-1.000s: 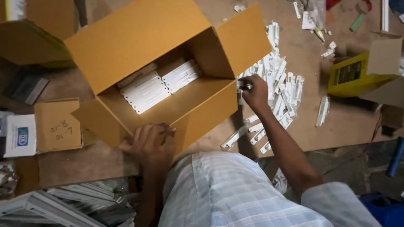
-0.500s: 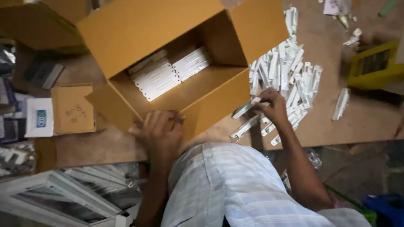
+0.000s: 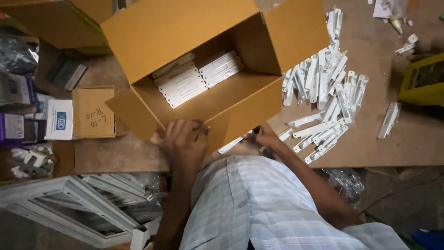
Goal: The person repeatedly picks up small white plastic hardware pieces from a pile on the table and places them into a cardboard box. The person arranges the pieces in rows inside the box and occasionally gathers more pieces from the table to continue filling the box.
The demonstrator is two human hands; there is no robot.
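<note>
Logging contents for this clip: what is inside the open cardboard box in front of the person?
Inside the cardboard box, flat white plastic strips lie stacked in two rows against the far side. The rest of the floor shows bare. The near wall hides the front edge, where the left hand rests.

A small flat brown cardboard box [image 3: 94, 112] with handwriting on its top lies on the brown wooden tabletop [image 3: 407, 148] at the left, touching a white printed carton [image 3: 58, 119] on its left side. Above them rests a dark grey flat metal piece [image 3: 65, 73]. A second large brown cardboard carton [image 3: 55, 21] stands at the upper left corner. On the far right sits a yellow box [image 3: 423, 83], partly cut off by the frame. Below the table edge at the left lie white window-like frames [image 3: 78, 206], and crumpled clear plastic wrap [image 3: 344, 180] hangs under the table at the right.
</note>
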